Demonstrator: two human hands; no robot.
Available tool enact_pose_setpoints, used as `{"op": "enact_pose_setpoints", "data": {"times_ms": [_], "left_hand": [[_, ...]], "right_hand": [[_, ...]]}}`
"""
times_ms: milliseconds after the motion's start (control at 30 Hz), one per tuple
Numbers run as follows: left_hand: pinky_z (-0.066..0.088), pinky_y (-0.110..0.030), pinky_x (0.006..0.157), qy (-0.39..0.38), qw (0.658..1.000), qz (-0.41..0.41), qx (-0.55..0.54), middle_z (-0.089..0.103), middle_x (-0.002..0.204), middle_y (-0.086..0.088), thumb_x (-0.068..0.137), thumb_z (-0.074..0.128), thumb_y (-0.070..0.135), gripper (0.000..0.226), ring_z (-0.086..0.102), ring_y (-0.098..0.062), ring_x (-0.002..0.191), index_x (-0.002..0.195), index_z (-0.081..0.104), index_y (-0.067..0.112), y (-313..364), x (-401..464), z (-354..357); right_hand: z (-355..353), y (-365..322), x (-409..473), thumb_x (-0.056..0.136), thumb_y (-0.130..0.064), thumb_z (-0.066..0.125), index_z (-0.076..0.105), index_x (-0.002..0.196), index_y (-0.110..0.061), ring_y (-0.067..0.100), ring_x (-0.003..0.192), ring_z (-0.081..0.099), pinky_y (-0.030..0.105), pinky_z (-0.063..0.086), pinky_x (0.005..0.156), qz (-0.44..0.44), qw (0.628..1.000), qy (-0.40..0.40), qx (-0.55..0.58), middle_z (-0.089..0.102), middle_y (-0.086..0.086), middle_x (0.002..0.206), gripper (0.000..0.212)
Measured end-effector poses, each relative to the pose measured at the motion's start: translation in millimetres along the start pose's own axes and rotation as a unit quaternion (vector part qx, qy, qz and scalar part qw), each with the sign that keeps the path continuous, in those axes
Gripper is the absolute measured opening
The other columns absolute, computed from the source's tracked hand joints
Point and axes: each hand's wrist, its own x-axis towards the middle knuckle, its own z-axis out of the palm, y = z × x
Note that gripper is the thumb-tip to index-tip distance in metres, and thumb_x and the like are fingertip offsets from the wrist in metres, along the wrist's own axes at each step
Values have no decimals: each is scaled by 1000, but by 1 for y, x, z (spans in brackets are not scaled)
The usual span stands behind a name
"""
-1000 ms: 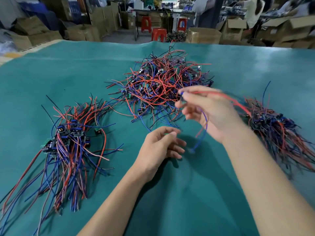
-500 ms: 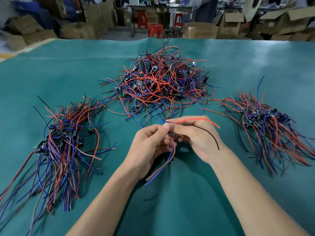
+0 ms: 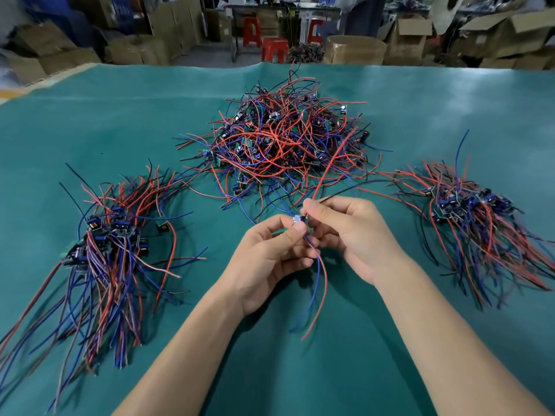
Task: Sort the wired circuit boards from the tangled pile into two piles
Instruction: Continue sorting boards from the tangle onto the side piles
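Observation:
A tangled pile (image 3: 285, 142) of small circuit boards with red, blue and black wires lies at the middle of the green table (image 3: 90, 127). One sorted pile (image 3: 111, 250) lies at the left, another sorted pile (image 3: 468, 214) at the right. In front of the tangle, both hands meet on one wired circuit board (image 3: 298, 220). My left hand (image 3: 267, 259) pinches the small board from the left. My right hand (image 3: 351, 232) pinches its upper red and black wires. A blue and a red wire hang down from the board between my wrists.
Cardboard boxes (image 3: 354, 49) and red stools (image 3: 273, 48) stand beyond the table's far edge. Loose wire ends from the left pile spread toward the near left corner. Bare green surface lies under and in front of my forearms.
My right hand pulled a wired board back from the tangle and my left hand came up to take hold of it. Both hands now hold it together, slightly higher.

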Motion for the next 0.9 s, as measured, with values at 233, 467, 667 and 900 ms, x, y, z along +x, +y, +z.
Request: {"op": "enact_pose_setpoints", "data": {"times_ms": [233, 467, 667, 900], "left_hand": [[50, -20, 60, 50, 998, 26, 27, 56, 76, -13, 83, 70, 20, 13, 57, -12, 60, 87, 63, 10, -4, 2, 0], [37, -23, 56, 47, 997, 34, 48, 53, 65, -7, 88, 65, 28, 28, 46, -13, 55, 77, 61, 2, -5, 5, 1], [35, -19, 51, 33, 996, 31, 76, 48, 60, -10, 84, 67, 28, 25, 43, -12, 49, 77, 71, 5, -6, 4, 3], [40, -24, 54, 3, 986, 34, 165, 53, 64, -10, 85, 68, 32, 28, 45, -17, 54, 79, 72, 5, -5, -1, 5]], "right_hand": [[-1, 2, 3, 84, -18, 80, 79, 74, -10, 14, 60, 57, 24, 43, 52, -62, 991, 39, -110, 67, 6, 65, 14], [-2, 0, 0, 89, -8, 75, 77, 78, -5, 14, 66, 59, 23, 46, 55, -78, 988, 3, -135, 71, 17, 74, 12], [-8, -3, 4, 83, -17, 78, 75, 72, -18, 9, 61, 58, 24, 45, 55, -133, 961, 109, -216, 70, -3, 66, 12], [-34, -5, 10, 86, -21, 75, 68, 68, -17, 20, 62, 60, 33, 49, 69, -178, 885, 261, -343, 65, -3, 61, 20]]}}
